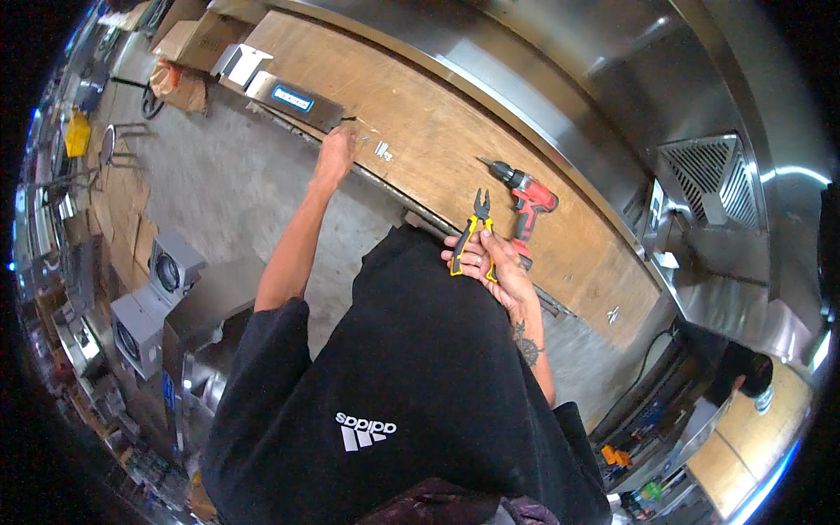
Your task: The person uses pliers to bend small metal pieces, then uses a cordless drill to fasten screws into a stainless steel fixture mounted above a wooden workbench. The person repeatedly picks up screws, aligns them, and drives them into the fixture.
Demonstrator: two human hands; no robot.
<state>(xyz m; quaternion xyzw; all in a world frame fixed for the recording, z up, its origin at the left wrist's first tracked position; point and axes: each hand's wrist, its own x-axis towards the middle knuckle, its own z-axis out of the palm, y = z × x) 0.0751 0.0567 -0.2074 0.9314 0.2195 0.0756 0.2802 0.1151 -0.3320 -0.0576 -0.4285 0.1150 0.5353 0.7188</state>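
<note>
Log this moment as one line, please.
right hand: holding pliers | left hand: at edge of wooden bench, grip unclear | on bench: red drill, small metal pieces

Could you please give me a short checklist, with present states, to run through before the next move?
1. Black-and-yellow metal pliers held in the right grip: ok.
2. Red-and-black cordless drill lying on the brown wooden bench: ok.
3. Small silvery pieces gathered in one spot: not ok, lying apart on the bench.
4. Left grip holding the grey metal part with the blue label: cannot tell.
</note>
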